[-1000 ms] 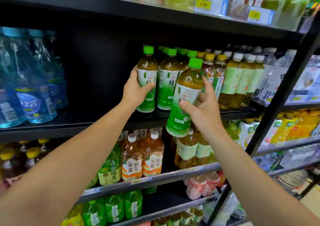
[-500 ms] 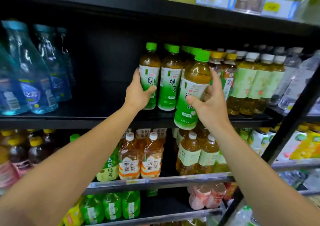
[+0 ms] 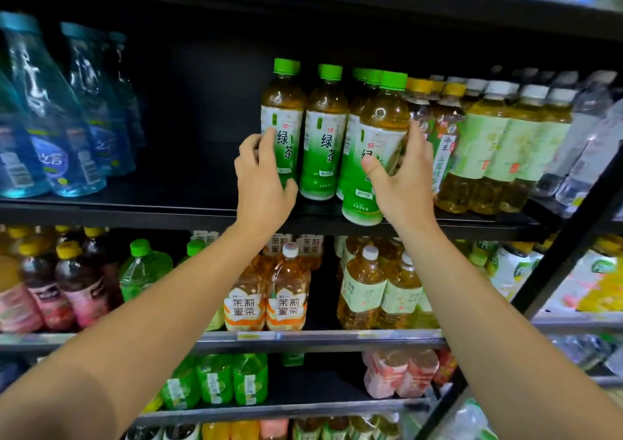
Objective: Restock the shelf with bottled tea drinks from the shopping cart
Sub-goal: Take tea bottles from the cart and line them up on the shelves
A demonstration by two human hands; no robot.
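Green-capped tea bottles with green and white labels stand in a row on the black shelf. My left hand wraps the lower part of the leftmost green tea bottle, which stands upright on the shelf. My right hand grips another green tea bottle at the shelf's front edge, tilted slightly, its base at the lip. Between them stands a third green tea bottle. The shopping cart is out of view.
Blue water bottles fill the shelf's left end, with a dark gap between them and the tea. Yellow-capped and white-capped tea bottles crowd the right. Lower shelves hold jasmine tea bottles and other drinks. A black upright post runs at right.
My right hand has carried its green tea bottle up and in, from below shelf level to the shelf's front edge. My left hand stays on the leftmost bottle. The camera moved closer.
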